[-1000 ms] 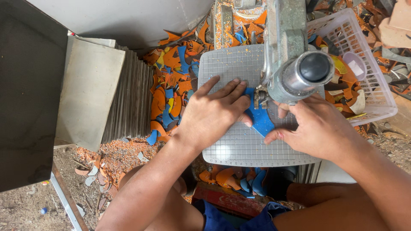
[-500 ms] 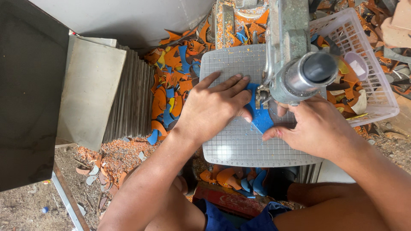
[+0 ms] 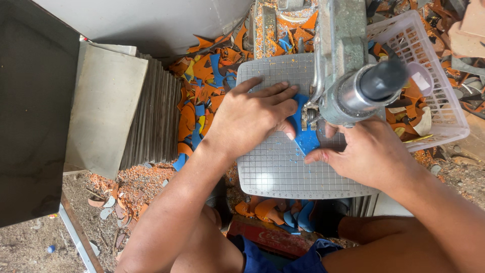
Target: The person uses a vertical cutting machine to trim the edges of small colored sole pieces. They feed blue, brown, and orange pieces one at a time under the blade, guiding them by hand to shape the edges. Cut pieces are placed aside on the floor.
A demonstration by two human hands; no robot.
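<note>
A blue flat piece [image 3: 304, 137] lies on the grey gridded work plate [image 3: 273, 174] under the metal machine head [image 3: 353, 86]. My left hand [image 3: 252, 117] presses flat on the piece's left side, fingers spread toward the machine. My right hand [image 3: 371, 151] holds the piece's right edge, thumb and fingers pinching it just below the machine's round metal cylinder. Part of the piece is hidden under both hands and the machine.
A white plastic basket [image 3: 444, 116] with orange and pale scraps stands at the right. Orange and blue offcuts [image 3: 202, 96] are heaped left of the plate. A stack of grey sheets [image 3: 111, 111] stands at the left. My knees are below.
Both hands stay on the blue piece; it has shifted slightly under the machine head. The view has drifted a little.
</note>
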